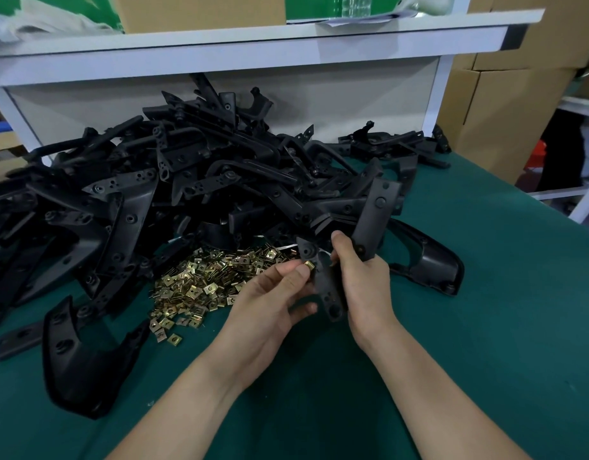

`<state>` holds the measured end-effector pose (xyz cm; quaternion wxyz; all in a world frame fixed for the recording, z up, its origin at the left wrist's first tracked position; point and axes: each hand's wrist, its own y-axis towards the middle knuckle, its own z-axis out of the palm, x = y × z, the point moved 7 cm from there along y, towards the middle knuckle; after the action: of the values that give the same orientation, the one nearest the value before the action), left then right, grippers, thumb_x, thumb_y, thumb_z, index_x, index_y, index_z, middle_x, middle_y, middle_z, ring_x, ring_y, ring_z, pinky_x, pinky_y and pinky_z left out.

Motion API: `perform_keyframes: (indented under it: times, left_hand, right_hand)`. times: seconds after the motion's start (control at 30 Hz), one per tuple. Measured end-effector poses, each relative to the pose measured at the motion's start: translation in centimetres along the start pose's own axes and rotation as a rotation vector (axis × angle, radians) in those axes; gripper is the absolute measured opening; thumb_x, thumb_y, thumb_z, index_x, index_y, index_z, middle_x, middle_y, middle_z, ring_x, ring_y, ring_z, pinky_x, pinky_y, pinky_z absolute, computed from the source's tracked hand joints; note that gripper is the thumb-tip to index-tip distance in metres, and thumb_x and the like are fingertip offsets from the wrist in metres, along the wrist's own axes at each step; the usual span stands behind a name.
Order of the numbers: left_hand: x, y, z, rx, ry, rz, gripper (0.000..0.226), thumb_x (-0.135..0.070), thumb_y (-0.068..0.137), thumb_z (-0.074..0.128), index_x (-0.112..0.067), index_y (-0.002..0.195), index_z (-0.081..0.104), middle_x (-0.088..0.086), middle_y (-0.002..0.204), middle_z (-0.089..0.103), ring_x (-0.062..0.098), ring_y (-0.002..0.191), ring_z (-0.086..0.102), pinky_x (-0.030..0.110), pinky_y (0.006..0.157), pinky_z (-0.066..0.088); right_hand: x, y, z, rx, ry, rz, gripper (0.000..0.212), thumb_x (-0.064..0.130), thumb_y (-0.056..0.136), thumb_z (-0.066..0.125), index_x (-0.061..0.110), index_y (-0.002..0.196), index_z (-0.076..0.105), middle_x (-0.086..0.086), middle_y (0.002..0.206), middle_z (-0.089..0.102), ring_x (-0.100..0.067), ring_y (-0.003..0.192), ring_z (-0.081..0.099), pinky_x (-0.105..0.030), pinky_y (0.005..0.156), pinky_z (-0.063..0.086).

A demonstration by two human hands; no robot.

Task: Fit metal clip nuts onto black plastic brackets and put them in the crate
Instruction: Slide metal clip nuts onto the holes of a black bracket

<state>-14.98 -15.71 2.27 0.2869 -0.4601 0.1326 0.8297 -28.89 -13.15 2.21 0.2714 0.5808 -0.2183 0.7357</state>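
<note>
Where the dark green table covering reaches the left edge, a loose curved black plastic bracket lies flat near the front. Behind it a big tangled heap of black plastic brackets spreads back to the panel of a white shelf unit. Touching the heap's near edge sits a spilled pile of small brass-coloured metal clip nuts. Just right of that pile, raised above the covering, the left hand pinches one brass-coloured clip nut between thumb and forefinger, with its other fingers loosely curled beneath. This nut sits against the edge of a long black plastic bracket, just below a round hole in its upper tab; whether it is fully seated there cannot be told. The right hand is wrapped round the same bracket from the right, thumb in front and fingers behind. A flat black arm rises out of that grip towards the heap, and whether it belongs to the held bracket or is a separate piece cannot be told. Further right a hollow black plastic moulding lies on the covering, near the right hand but apart from it. At the far right, brown cardboard boxes stand stacked beside the table.
</note>
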Motion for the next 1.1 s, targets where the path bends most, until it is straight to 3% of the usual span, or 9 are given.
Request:
perform_keyframes:
  times: [0.1, 0.17, 0.3, 0.47, 0.6, 0.73, 0.8, 0.9, 1.1]
  left_hand:
    - [-0.4, 0.1, -0.5, -0.056, -0.015, 0.038, 0.005, -0.018, 0.083, 0.071, -0.017, 0.087, 0.073, 0.004, 0.087, 0.072, 0.012, 0.076, 0.067, 0.025, 0.066, 0.056]
    - [-0.8, 0.2, -1.0, -0.104, 0.007, 0.072, 0.010, -0.019, 0.081, 0.071, -0.014, 0.089, 0.072, 0.003, 0.079, 0.068, 0.011, 0.071, 0.065, 0.024, 0.068, 0.057]
    - [-0.8, 0.1, -0.9, -0.108, 0.094, 0.093, 0.009, -0.020, 0.081, 0.069, -0.013, 0.086, 0.071, 0.002, 0.075, 0.066, 0.010, 0.069, 0.064, 0.022, 0.069, 0.057]
    - [-0.7, -0.1, -1.4, -0.184, 0.263, 0.124, 0.018, -0.023, 0.085, 0.073, -0.010, 0.097, 0.068, 0.004, 0.086, 0.069, 0.017, 0.083, 0.065, 0.036, 0.089, 0.055]
    - [-0.8, -0.2, -1.3, -0.189, 0.362, 0.140, 0.012, -0.025, 0.088, 0.073, -0.015, 0.094, 0.071, 0.002, 0.081, 0.069, 0.015, 0.077, 0.062, 0.033, 0.077, 0.053]
    - [-0.8, -0.5, -0.9, -0.128, 0.462, 0.131, 0.003, -0.027, 0.090, 0.071, -0.024, 0.089, 0.073, -0.001, 0.078, 0.070, 0.012, 0.071, 0.063, 0.024, 0.064, 0.053]
    - [-0.5, -0.4, -0.7, -0.087, 0.428, 0.095, 0.006, -0.027, 0.087, 0.073, -0.022, 0.090, 0.073, 0.001, 0.081, 0.071, 0.013, 0.076, 0.065, 0.027, 0.069, 0.055]
    - [-0.3, -0.4, -0.4, -0.014, 0.327, 0.027, 0.017, -0.027, 0.082, 0.074, -0.014, 0.093, 0.073, 0.008, 0.088, 0.071, 0.020, 0.084, 0.066, 0.036, 0.080, 0.057]
    - [0.2, -0.3, -0.1, 0.104, 0.159, -0.131, 0.015, -0.015, 0.096, 0.061, -0.013, 0.087, 0.073, 0.015, 0.090, 0.069, 0.021, 0.074, 0.065, 0.029, 0.065, 0.056]
  right_hand:
    - [0.6, -0.4, 0.5, 0.022, -0.095, -0.104, 0.035, 0.048, 0.093, 0.066, 0.018, 0.112, 0.060, 0.014, 0.093, 0.069, 0.000, 0.088, 0.065, -0.016, 0.079, 0.048]
    - [1.8, -1.1, 0.0, -0.059, -0.227, -0.271, 0.061, 0.051, 0.095, 0.057, 0.025, 0.147, 0.037, 0.013, 0.134, 0.052, 0.002, 0.121, 0.051, -0.019, 0.099, 0.040]
    - [6.6, -4.1, -1.3, -0.321, -0.438, -0.899, 0.054, 0.011, 0.097, 0.053, -0.002, 0.146, 0.035, -0.018, 0.137, 0.040, -0.019, 0.125, 0.043, -0.023, 0.107, 0.036]
    - [8.4, -5.1, -2.3, -0.450, -0.524, -1.167, 0.051, -0.008, 0.091, 0.051, -0.008, 0.142, 0.041, -0.029, 0.137, 0.043, -0.036, 0.134, 0.044, -0.042, 0.114, 0.038]
    - [6.3, -2.7, -0.7, -0.024, -0.523, -0.852, 0.039, 0.025, 0.102, 0.045, 0.021, 0.141, 0.046, 0.009, 0.108, 0.066, -0.004, 0.093, 0.066, -0.021, 0.082, 0.051]
    - [3.4, -1.5, 1.0, 0.146, -0.881, -0.629, 0.053, 0.055, 0.101, 0.024, 0.026, 0.093, 0.068, 0.007, 0.063, 0.063, -0.012, 0.059, 0.059, -0.036, 0.062, 0.047]
    - [2.9, -1.3, 0.8, 0.164, -0.841, -0.567, 0.068, 0.064, 0.099, 0.020, 0.020, 0.069, 0.062, 0.001, 0.055, 0.059, -0.016, 0.055, 0.058, -0.038, 0.060, 0.046]
    - [2.1, -1.2, 0.8, 0.249, -0.723, -0.461, 0.083, 0.074, 0.094, 0.018, 0.008, 0.074, 0.064, -0.008, 0.064, 0.065, -0.023, 0.062, 0.062, -0.041, 0.064, 0.049]
    - [1.1, -1.0, 1.2, 0.354, -0.612, -0.348, 0.061, 0.060, 0.103, 0.033, 0.019, 0.057, 0.035, 0.010, 0.052, 0.039, -0.008, 0.053, 0.038, -0.031, 0.054, 0.036]
